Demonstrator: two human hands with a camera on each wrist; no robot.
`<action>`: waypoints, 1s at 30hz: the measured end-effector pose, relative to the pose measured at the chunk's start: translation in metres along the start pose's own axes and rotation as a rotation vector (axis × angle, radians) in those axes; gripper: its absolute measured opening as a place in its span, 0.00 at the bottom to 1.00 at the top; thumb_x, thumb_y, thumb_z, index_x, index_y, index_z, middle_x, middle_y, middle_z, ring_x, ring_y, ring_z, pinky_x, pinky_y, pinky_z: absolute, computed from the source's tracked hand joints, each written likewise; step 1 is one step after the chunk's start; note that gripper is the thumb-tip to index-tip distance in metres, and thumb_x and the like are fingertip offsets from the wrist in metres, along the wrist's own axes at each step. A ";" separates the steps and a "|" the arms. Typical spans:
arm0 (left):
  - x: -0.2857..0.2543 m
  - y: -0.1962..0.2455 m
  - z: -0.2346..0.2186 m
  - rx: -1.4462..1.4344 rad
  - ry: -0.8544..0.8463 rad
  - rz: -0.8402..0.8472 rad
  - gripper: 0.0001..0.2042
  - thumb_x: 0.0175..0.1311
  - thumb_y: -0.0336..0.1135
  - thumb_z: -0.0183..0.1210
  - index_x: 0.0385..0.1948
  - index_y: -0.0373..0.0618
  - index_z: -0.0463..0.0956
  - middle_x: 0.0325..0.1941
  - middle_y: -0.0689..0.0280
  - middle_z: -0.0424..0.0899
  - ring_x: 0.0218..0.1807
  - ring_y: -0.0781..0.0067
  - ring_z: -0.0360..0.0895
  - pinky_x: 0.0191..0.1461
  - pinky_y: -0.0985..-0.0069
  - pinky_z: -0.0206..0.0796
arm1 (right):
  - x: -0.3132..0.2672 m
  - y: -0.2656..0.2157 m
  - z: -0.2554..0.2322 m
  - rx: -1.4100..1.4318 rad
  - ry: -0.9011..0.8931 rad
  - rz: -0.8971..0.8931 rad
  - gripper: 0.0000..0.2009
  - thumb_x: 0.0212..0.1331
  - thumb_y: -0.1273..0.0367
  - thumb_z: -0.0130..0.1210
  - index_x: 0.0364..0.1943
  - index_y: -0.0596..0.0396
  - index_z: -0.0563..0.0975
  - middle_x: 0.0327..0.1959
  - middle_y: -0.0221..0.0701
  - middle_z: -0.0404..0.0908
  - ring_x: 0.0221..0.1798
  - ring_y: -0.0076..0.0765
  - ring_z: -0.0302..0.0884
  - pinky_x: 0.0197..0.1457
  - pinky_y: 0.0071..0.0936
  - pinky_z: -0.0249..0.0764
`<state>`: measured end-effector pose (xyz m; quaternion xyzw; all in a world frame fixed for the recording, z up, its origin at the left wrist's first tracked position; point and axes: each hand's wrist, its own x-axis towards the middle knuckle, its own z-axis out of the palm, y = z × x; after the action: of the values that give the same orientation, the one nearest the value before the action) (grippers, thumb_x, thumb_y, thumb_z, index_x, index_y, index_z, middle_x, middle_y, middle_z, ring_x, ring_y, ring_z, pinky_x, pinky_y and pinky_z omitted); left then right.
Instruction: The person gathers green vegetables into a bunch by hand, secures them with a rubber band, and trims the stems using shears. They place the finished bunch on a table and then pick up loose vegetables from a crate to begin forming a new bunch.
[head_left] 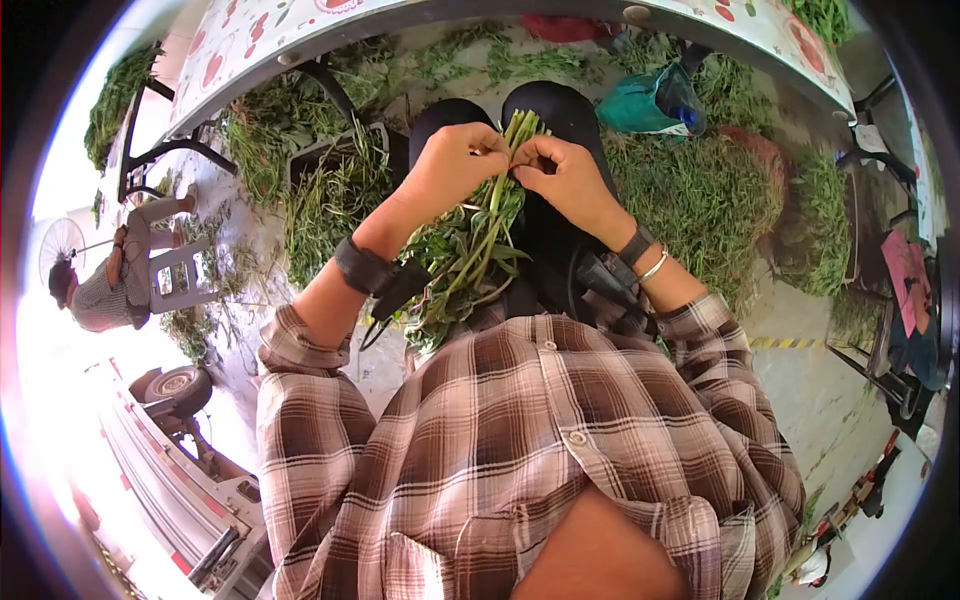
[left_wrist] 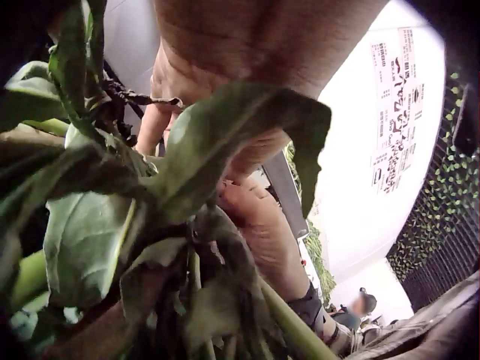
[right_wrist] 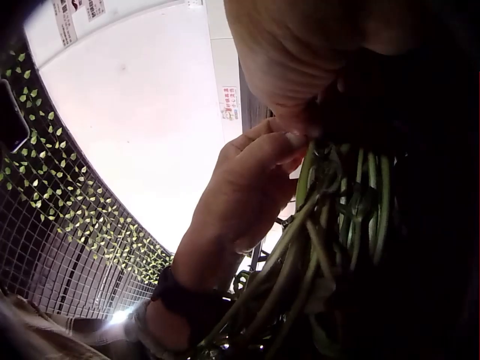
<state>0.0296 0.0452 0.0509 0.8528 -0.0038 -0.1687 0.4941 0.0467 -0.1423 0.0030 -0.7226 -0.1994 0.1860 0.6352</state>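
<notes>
A bundle of leafy green stems [head_left: 490, 215] lies over the person's lap, its cut ends pointing away and its leaves toward the shirt. At the upper part of the stems, the left hand [head_left: 455, 160] pinches with thumb and forefinger curled. The right hand [head_left: 572, 185] pinches from the other side, so the fingertips of both meet over the bundle. I cannot tell whether something thin is between the fingertips. Broad leaves [left_wrist: 225, 150] partly cover the hands in the left wrist view. Bare stems [right_wrist: 307, 232] run below the joined fingertips in the right wrist view.
A patterned table [head_left: 480, 30] edge crosses ahead. Cut greens [head_left: 690, 200] are heaped on the floor on both sides, some in a dark crate [head_left: 300, 165]. A teal bag [head_left: 645, 103] stands ahead right. At left a person [head_left: 105, 285] sits near a grey stool [head_left: 180, 275].
</notes>
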 end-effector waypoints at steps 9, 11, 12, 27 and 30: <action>0.023 0.008 -0.031 -1.350 0.100 0.110 0.06 0.62 0.29 0.52 0.37 0.40 0.75 0.39 0.62 0.76 0.50 0.64 0.73 0.64 0.63 0.62 | -0.004 -0.041 0.003 0.164 -0.207 -0.068 0.12 0.53 0.76 0.57 0.43 0.58 0.75 0.32 0.23 0.75 0.33 0.15 0.70 0.38 0.16 0.69; 0.027 0.018 -0.035 -1.636 0.071 0.100 0.04 0.61 0.27 0.52 0.34 0.38 0.74 0.37 0.61 0.75 0.48 0.61 0.71 0.63 0.62 0.63 | -0.005 -0.048 0.014 0.178 -0.383 -0.073 0.14 0.55 0.76 0.57 0.47 0.57 0.75 0.37 0.25 0.78 0.39 0.16 0.73 0.43 0.16 0.71; 0.029 0.021 -0.035 -1.638 0.068 0.105 0.04 0.61 0.27 0.52 0.34 0.38 0.74 0.37 0.61 0.75 0.48 0.61 0.71 0.63 0.62 0.63 | -0.007 -0.055 0.020 0.208 -0.429 -0.035 0.15 0.54 0.77 0.57 0.47 0.57 0.75 0.37 0.26 0.78 0.39 0.17 0.73 0.44 0.17 0.71; 0.024 0.028 0.009 0.003 0.657 0.536 0.05 0.56 0.26 0.57 0.34 0.39 0.78 0.30 0.64 0.81 0.34 0.76 0.78 0.41 0.78 0.70 | -0.012 -0.074 0.069 -0.025 -0.470 -0.374 0.13 0.51 0.64 0.63 0.35 0.58 0.77 0.29 0.37 0.80 0.32 0.41 0.78 0.36 0.31 0.73; 0.019 0.031 0.015 0.059 0.574 0.561 0.06 0.56 0.25 0.56 0.34 0.39 0.77 0.30 0.63 0.81 0.34 0.75 0.79 0.42 0.79 0.70 | -0.010 -0.073 0.067 -0.015 -0.460 -0.419 0.13 0.51 0.65 0.63 0.35 0.58 0.77 0.28 0.37 0.80 0.32 0.40 0.78 0.36 0.31 0.72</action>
<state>0.0485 0.0136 0.0648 0.8450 -0.1033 0.2180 0.4772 -0.0006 -0.0826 0.0673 -0.6093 -0.4838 0.2083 0.5927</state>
